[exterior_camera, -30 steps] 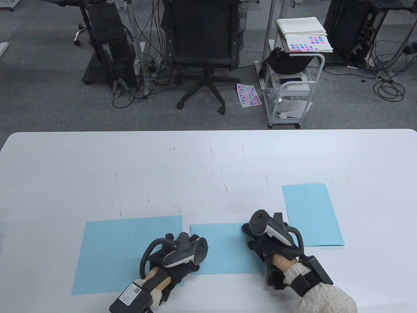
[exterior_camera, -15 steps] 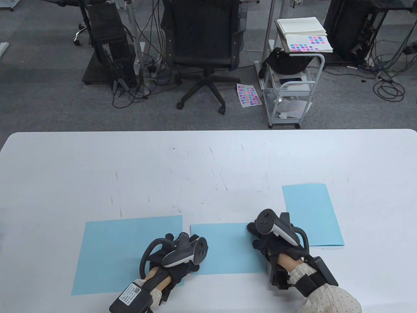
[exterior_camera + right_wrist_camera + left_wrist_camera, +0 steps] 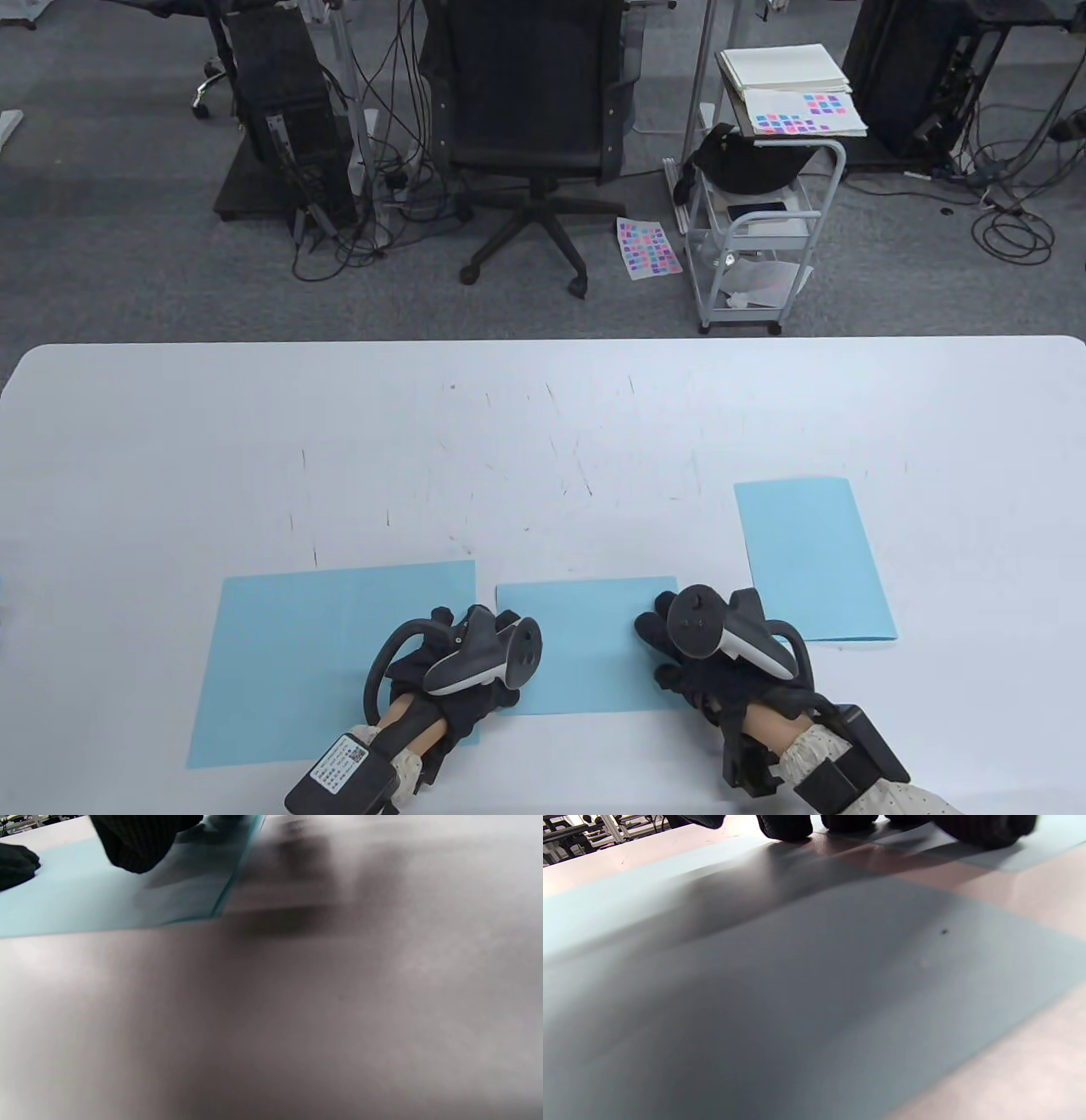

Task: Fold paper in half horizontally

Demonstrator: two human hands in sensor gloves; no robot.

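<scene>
A folded light-blue paper (image 3: 585, 645) lies flat on the white table (image 3: 543, 424) near the front edge. My left hand (image 3: 475, 679) rests at its left edge, over the gap to a larger blue sheet (image 3: 322, 662). My right hand (image 3: 670, 654) presses flat on the folded paper's right edge, fingers spread. In the left wrist view my fingertips (image 3: 785, 825) touch down at the far edge of the large sheet (image 3: 814, 984). In the right wrist view a fingertip (image 3: 140, 844) presses the folded paper (image 3: 85, 895) near its corner.
Another folded blue paper (image 3: 810, 560) lies to the right of my right hand. Beyond the table's far edge stand an office chair (image 3: 530, 110) and a small trolley (image 3: 759, 221) on the floor.
My right hand has slid from the folded paper's far right corner toward me along its right edge. The left hand and the papers have stayed put.
</scene>
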